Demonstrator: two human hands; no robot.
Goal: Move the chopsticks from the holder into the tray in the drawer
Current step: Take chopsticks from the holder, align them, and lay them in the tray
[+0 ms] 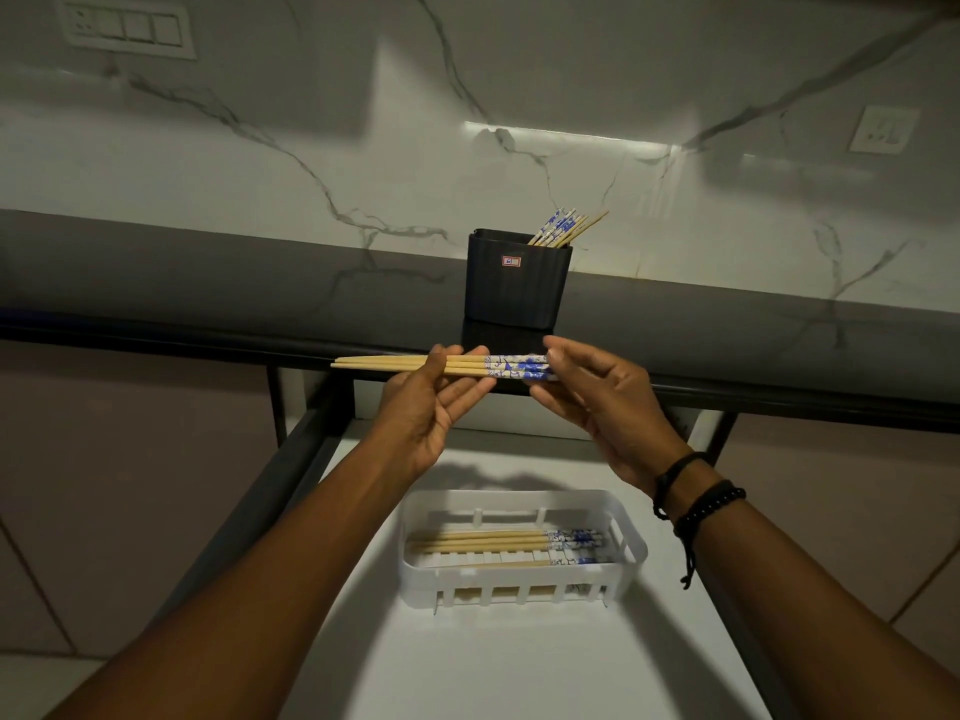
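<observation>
A few wooden chopsticks with blue-and-white ends (498, 367) lie level in both my hands, just in front of the counter edge. My left hand (431, 407) holds their bare wooden part between thumb and fingers. My right hand (597, 402) pinches the patterned ends. Behind them a black ribbed holder (517, 283) stands on the dark counter with several more chopsticks (563, 228) leaning to its right. Below my hands, a white slotted tray (519, 576) sits on the floor of the open drawer (519, 667) and holds several chopsticks laid lengthwise.
The dark counter (208, 288) runs left to right under a white marble wall. Black drawer rails (291, 459) flank the white drawer floor. Wall sockets sit at the upper left (127, 28) and upper right (883, 129). Dark bracelets circle my right wrist.
</observation>
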